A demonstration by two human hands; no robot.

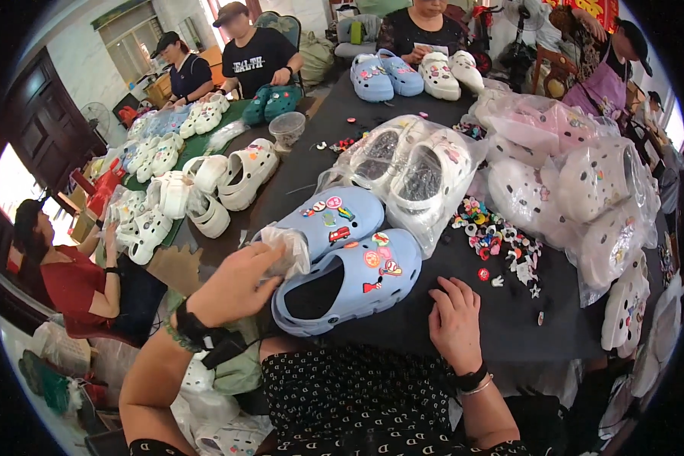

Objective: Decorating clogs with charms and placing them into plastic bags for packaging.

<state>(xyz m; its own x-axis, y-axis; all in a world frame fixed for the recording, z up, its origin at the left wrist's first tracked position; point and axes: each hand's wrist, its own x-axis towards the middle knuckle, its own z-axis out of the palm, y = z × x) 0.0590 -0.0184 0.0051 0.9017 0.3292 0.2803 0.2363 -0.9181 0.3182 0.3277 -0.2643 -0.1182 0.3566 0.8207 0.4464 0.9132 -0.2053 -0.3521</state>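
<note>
A pair of light blue clogs sits in front of me: the far clog (pixel 357 215) and the near clog (pixel 349 292), both with colourful charms on their uppers. My left hand (pixel 235 277) is closed on a crumpled clear plastic bag (pixel 290 249) at the heel opening of the far clog. The fingertips are partly hidden by the plastic. To the right of the near clog, my right hand (pixel 456 315) lies on the dark tabletop with its fingers apart, holding nothing. Just beyond the blue pair, white clogs (pixel 425 178) lie in a clear bag.
Loose shoe charms (pixel 494 235) are scattered right of the bagged pair. More bagged white clogs (pixel 596 182) are heaped at the right edge. Another blue pair (pixel 374 80) stands at the far end. A clear tub (pixel 286 131) stands at the left. Several people work around the tables.
</note>
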